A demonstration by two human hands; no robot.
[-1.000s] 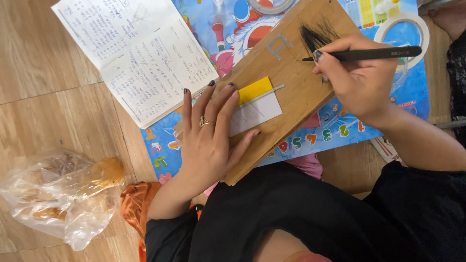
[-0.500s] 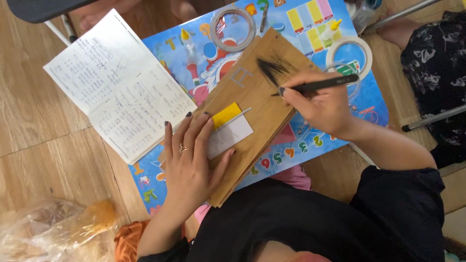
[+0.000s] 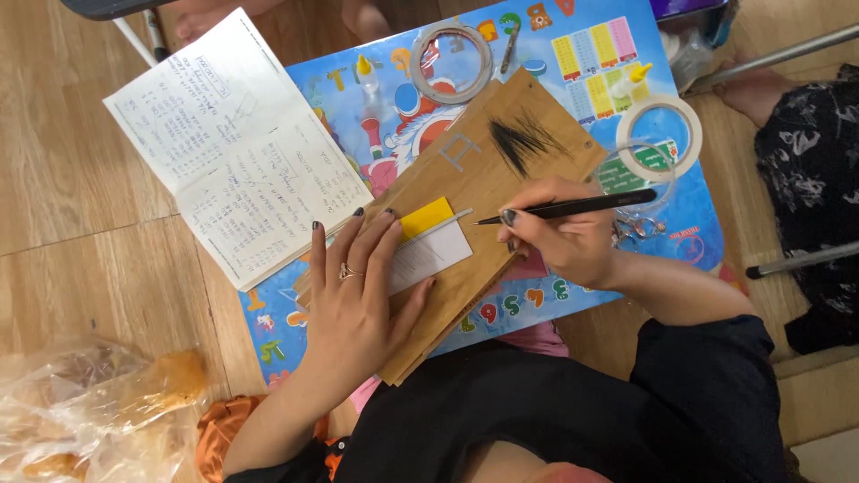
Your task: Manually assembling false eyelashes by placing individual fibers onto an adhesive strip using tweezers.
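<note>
A wooden board lies tilted on a colourful printed mat. My left hand lies flat on the board, fingers spread, pressing down a white and yellow card. My right hand grips black tweezers whose tips point left, just right of the card's upper corner. A small tuft of black fibres rests on the board's far end, above the tweezers. A pale mark sits on the board left of the tuft.
An open handwritten notebook lies left of the board. Two tape rings and small bottles sit on the mat. A plastic bag lies at bottom left. Another person's patterned clothing and metal legs are at right.
The view has shifted, so the board sits lower in frame. My right hand has drawn the tweezers from the black tuft down toward the card. The left hand stays on the card.
</note>
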